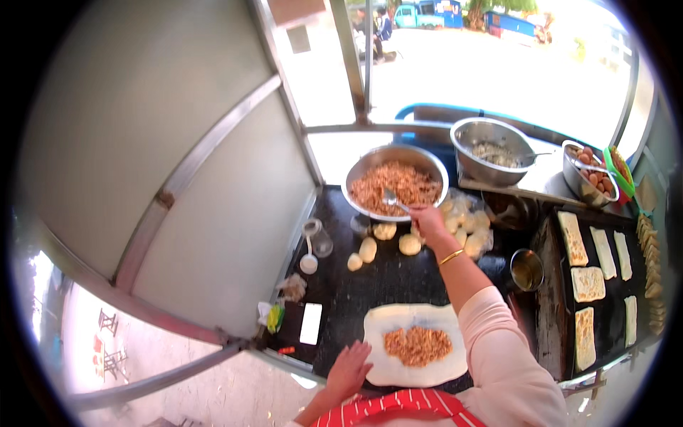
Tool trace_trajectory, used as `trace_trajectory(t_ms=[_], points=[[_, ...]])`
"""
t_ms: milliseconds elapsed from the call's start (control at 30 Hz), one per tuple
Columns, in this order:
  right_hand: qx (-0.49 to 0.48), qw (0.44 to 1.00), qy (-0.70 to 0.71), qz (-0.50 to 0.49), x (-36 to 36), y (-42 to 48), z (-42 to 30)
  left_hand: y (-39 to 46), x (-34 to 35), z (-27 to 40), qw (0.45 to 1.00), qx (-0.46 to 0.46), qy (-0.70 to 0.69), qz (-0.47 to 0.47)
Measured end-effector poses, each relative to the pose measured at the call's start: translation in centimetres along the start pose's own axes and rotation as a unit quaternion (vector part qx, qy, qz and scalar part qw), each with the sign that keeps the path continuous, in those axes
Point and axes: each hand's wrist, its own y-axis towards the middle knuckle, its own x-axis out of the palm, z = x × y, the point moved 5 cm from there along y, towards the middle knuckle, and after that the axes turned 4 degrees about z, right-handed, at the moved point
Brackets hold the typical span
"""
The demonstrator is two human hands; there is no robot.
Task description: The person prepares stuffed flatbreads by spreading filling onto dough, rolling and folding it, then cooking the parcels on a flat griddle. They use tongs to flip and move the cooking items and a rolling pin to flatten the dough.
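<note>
My right hand (pixel 427 221) grips the handle of a metal spoon (pixel 390 196), whose bowl rests on the reddish minced filling (pixel 408 181) in a large steel basin (pixel 349 203). Below, a flat rolled-out sheet of dough (pixel 416 376) lies on the black work surface, with a heap of the same filling (pixel 419 346) spread across its middle. My left hand (pixel 349 368) lies at the sheet's left edge, fingers extended and holding nothing. Several dough balls (pixel 410 244) sit between the basin and the sheet, and more are in a clear plastic bag (pixel 477 237).
On the right, a griddle (pixel 608 331) carries several flat filled breads (pixel 588 284). A metal cup of oil-like liquid (pixel 526 269) stands beside it. Behind are a steel bowl of pale filling (pixel 493 149) and a bowl of eggs (pixel 589 176). A clear jar (pixel 322 240) and white phone-like slab (pixel 310 323) lie left.
</note>
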Motion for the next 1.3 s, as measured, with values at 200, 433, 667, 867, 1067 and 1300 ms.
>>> trace_trajectory(t_ms=[200,433,667,867,1067,1300], points=[[-0.188,0.981,0.027,-0.030,-3.2,-14.9,0.4,-1.8,-1.3,-0.8,0.997,-0.048,0.032,0.047],[-0.348,0.803,-0.485,0.000,-12.3,-32.9,11.9,-1.0,0.4,-0.2,0.999,-0.042,0.029,0.013],[-0.221,0.905,-0.344,0.116,-14.4,-33.2,13.4,2.2,5.0,3.7,0.990,0.063,0.103,-0.077],[-0.010,0.953,-0.279,0.115,-17.6,-33.5,16.6,2.5,7.9,4.4,0.958,0.171,0.188,-0.130],[0.110,0.968,-0.220,0.059,-17.3,-33.9,19.6,2.1,6.7,2.7,0.947,0.209,0.175,-0.170],[0.088,0.966,-0.239,0.048,-17.2,-30.2,13.4,3.3,6.1,1.2,0.976,0.099,0.137,-0.138]])
